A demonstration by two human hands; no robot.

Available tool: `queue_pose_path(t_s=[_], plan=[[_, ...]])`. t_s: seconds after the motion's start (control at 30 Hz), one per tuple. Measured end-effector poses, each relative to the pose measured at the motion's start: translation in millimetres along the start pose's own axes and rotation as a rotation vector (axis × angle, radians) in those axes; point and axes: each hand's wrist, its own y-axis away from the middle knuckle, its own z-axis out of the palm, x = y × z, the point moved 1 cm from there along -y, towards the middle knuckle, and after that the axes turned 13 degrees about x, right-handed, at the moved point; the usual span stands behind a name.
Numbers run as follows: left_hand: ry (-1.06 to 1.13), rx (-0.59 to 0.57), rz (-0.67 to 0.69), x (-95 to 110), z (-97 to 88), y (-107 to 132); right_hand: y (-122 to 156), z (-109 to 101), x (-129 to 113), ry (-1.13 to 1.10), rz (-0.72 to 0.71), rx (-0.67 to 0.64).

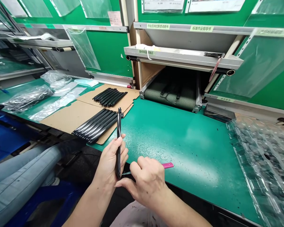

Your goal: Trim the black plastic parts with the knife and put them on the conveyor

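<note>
My left hand is wrapped round a long glossy black plastic part, which stands nearly upright with a small tab near its top. In my right hand, closed in a fist, is a pink-handled utility knife. Its thin blade points left and meets the lower end of the black part, where my right thumb also reaches. Whether the blade touches the part, I cannot tell. Just behind my left hand, a row of similar black parts lies on cardboard.
Farther back is a second group of black parts. A conveyor belt under a shelf carries some dark pieces. Clear plastic trays stand at the right of the green table. Plastic bags lie left, near another person's leg.
</note>
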Motion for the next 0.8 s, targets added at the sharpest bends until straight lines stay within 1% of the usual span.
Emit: queue_pose_path(t_s=[0.1,0.2,0.3,0.37,0.4,0.43,0.47,0.5,0.57,0.6,0.63,0.67,0.7,0.77,0.8], plan=[[-0.005,0.0,-0.013,-2.6,-0.3,-3.3,0.0,1.4,0.4,-0.031,-0.057,0.008],[-0.056,-0.017,0.0,-4.6,-1.8,-9.9,-0.6,1.2,5.0,-0.095,-0.095,0.079],[-0.163,-0.051,0.025,-5.9,-8.0,-22.6,-0.6,1.5,19.7,-0.119,-0.05,0.122],[-0.247,-0.08,0.032,-5.6,-14.7,-31.8,-0.6,4.2,35.7,-0.124,0.034,0.136],[-0.298,-0.086,0.048,-5.0,-18.7,-35.4,-1.1,6.0,44.9,-0.14,0.102,0.146],[-0.357,-0.082,0.079,-4.2,-23.0,-37.9,-2.2,8.0,54.6,-0.173,0.198,0.152],[-0.421,-0.078,0.127,-3.1,-27.4,-39.3,-4.0,9.8,64.3,-0.224,0.33,0.151],[-0.49,-0.086,0.184,-2.0,-31.7,-39.3,-6.6,11.3,73.8,-0.294,0.494,0.133],[-0.65,-0.182,0.271,-0.6,-38.6,-36.0,-13.6,12.6,90.1,-0.482,0.864,0.076],[-0.736,-0.25,0.291,-0.1,-41.1,-33.3,-17.9,12.3,96.4,-0.6,1.027,0.051],[-0.822,-0.309,0.3,0.3,-42.8,-30.4,-22.6,11.3,101.3,-0.729,1.151,0.032],[-0.911,-0.349,0.307,0.8,-43.7,-27.8,-27.4,9.9,104.9,-0.858,1.23,0.023],[-0.993,-0.371,0.321,1.6,-43.7,-25.9,-31.9,8.1,107.4,-0.972,1.272,0.018],[-1.097,-0.4,0.375,3.6,-41.0,-25.7,-38.3,4.4,108.9,-1.111,1.287,0.01],[-1.125,-0.427,0.405,4.4,-38.8,-27.9,-39.7,2.6,108.0,-1.125,1.291,0.023]])
